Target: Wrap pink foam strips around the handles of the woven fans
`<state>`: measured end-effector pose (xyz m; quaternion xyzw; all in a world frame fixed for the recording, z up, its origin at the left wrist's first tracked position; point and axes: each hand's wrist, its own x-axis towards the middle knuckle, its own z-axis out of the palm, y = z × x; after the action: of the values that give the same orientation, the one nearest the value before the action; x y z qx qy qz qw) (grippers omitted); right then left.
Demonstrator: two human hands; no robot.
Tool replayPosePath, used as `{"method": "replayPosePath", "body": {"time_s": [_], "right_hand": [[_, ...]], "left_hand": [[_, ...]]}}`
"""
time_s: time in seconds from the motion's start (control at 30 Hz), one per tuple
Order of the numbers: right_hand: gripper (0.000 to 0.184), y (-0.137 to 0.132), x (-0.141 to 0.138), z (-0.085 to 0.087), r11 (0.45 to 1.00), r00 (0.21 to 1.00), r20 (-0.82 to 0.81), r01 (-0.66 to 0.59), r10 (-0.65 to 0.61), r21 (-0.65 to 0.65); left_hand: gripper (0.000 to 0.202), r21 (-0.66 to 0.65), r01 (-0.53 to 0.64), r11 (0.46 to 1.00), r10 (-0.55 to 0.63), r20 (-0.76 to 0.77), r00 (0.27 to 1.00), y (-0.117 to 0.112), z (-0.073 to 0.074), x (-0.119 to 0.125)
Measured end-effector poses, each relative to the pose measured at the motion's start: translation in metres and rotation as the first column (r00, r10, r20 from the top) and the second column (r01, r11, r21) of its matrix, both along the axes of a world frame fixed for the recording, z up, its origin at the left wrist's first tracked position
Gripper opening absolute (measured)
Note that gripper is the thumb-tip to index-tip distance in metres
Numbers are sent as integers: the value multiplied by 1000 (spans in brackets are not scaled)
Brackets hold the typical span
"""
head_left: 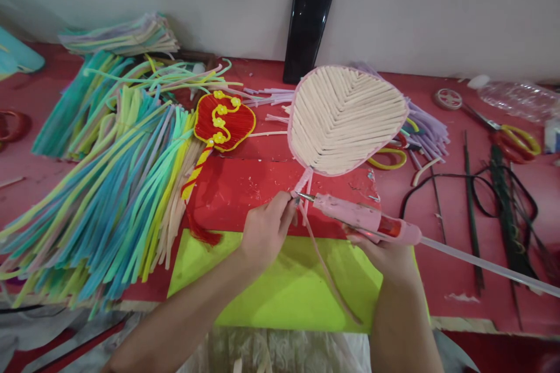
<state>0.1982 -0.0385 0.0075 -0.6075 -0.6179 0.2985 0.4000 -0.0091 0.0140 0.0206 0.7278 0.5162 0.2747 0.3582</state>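
Observation:
A cream leaf-shaped fan (345, 119) with a pink edge lies tilted up from the table's middle, its pink-wrapped handle pointing toward me. My left hand (269, 227) pinches the lower end of that handle. In my right hand (385, 256) is a pink hot glue gun (363, 215), its metal nozzle at the handle just beside my left fingertips. A long translucent glue stick (485, 265) sticks out of the gun's back. From the handle a loose pink pipe cleaner (324, 262) hangs down over a lime-green sheet (297, 291).
Bundles of coloured pipe cleaners (118, 186) cover the left side. A small red and yellow fan (223, 122) lies beside them. A black phone (307, 35) leans on the wall. Scissors (511, 137), dark strips (472, 215) and a plastic bottle (516, 96) lie at the right.

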Motion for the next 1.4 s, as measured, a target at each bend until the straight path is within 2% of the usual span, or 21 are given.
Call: {"method": "replayPosePath", "body": {"time_s": [0.23, 0.47, 0.63, 0.87, 1.13, 1.27, 1.4], "right_hand": [[19, -2, 1, -3, 1000, 1000, -13, 3, -4, -6], [17, -1, 1, 0, 1000, 1000, -17, -14, 14, -16], [18, -1, 0, 3, 1000, 1000, -1, 2, -2, 7], [20, -2, 1, -2, 997, 998, -6, 62, -62, 45], [17, -2, -1, 4, 999, 998, -37, 42, -42, -5], [15, -3, 0, 1, 999, 998, -46, 40, -39, 12], [16, -3, 1, -2, 997, 996, -31, 80, -79, 16]], "left_hand": [[29, -88, 54, 995, -44, 105, 994, 1, -1, -1], [34, -241, 75, 968, -13, 250, 968, 3, 2, 1], [38, -327, 124, 937, 17, 396, 918, 5, 4, 3], [38, -410, 229, 883, 57, 578, 814, 7, 3, 4], [37, -444, 268, 855, 83, 628, 774, 7, 2, 4], [38, -462, 254, 850, 97, 611, 786, 7, 2, 4], [36, -473, 276, 837, 109, 639, 762, 8, 2, 4]]}}
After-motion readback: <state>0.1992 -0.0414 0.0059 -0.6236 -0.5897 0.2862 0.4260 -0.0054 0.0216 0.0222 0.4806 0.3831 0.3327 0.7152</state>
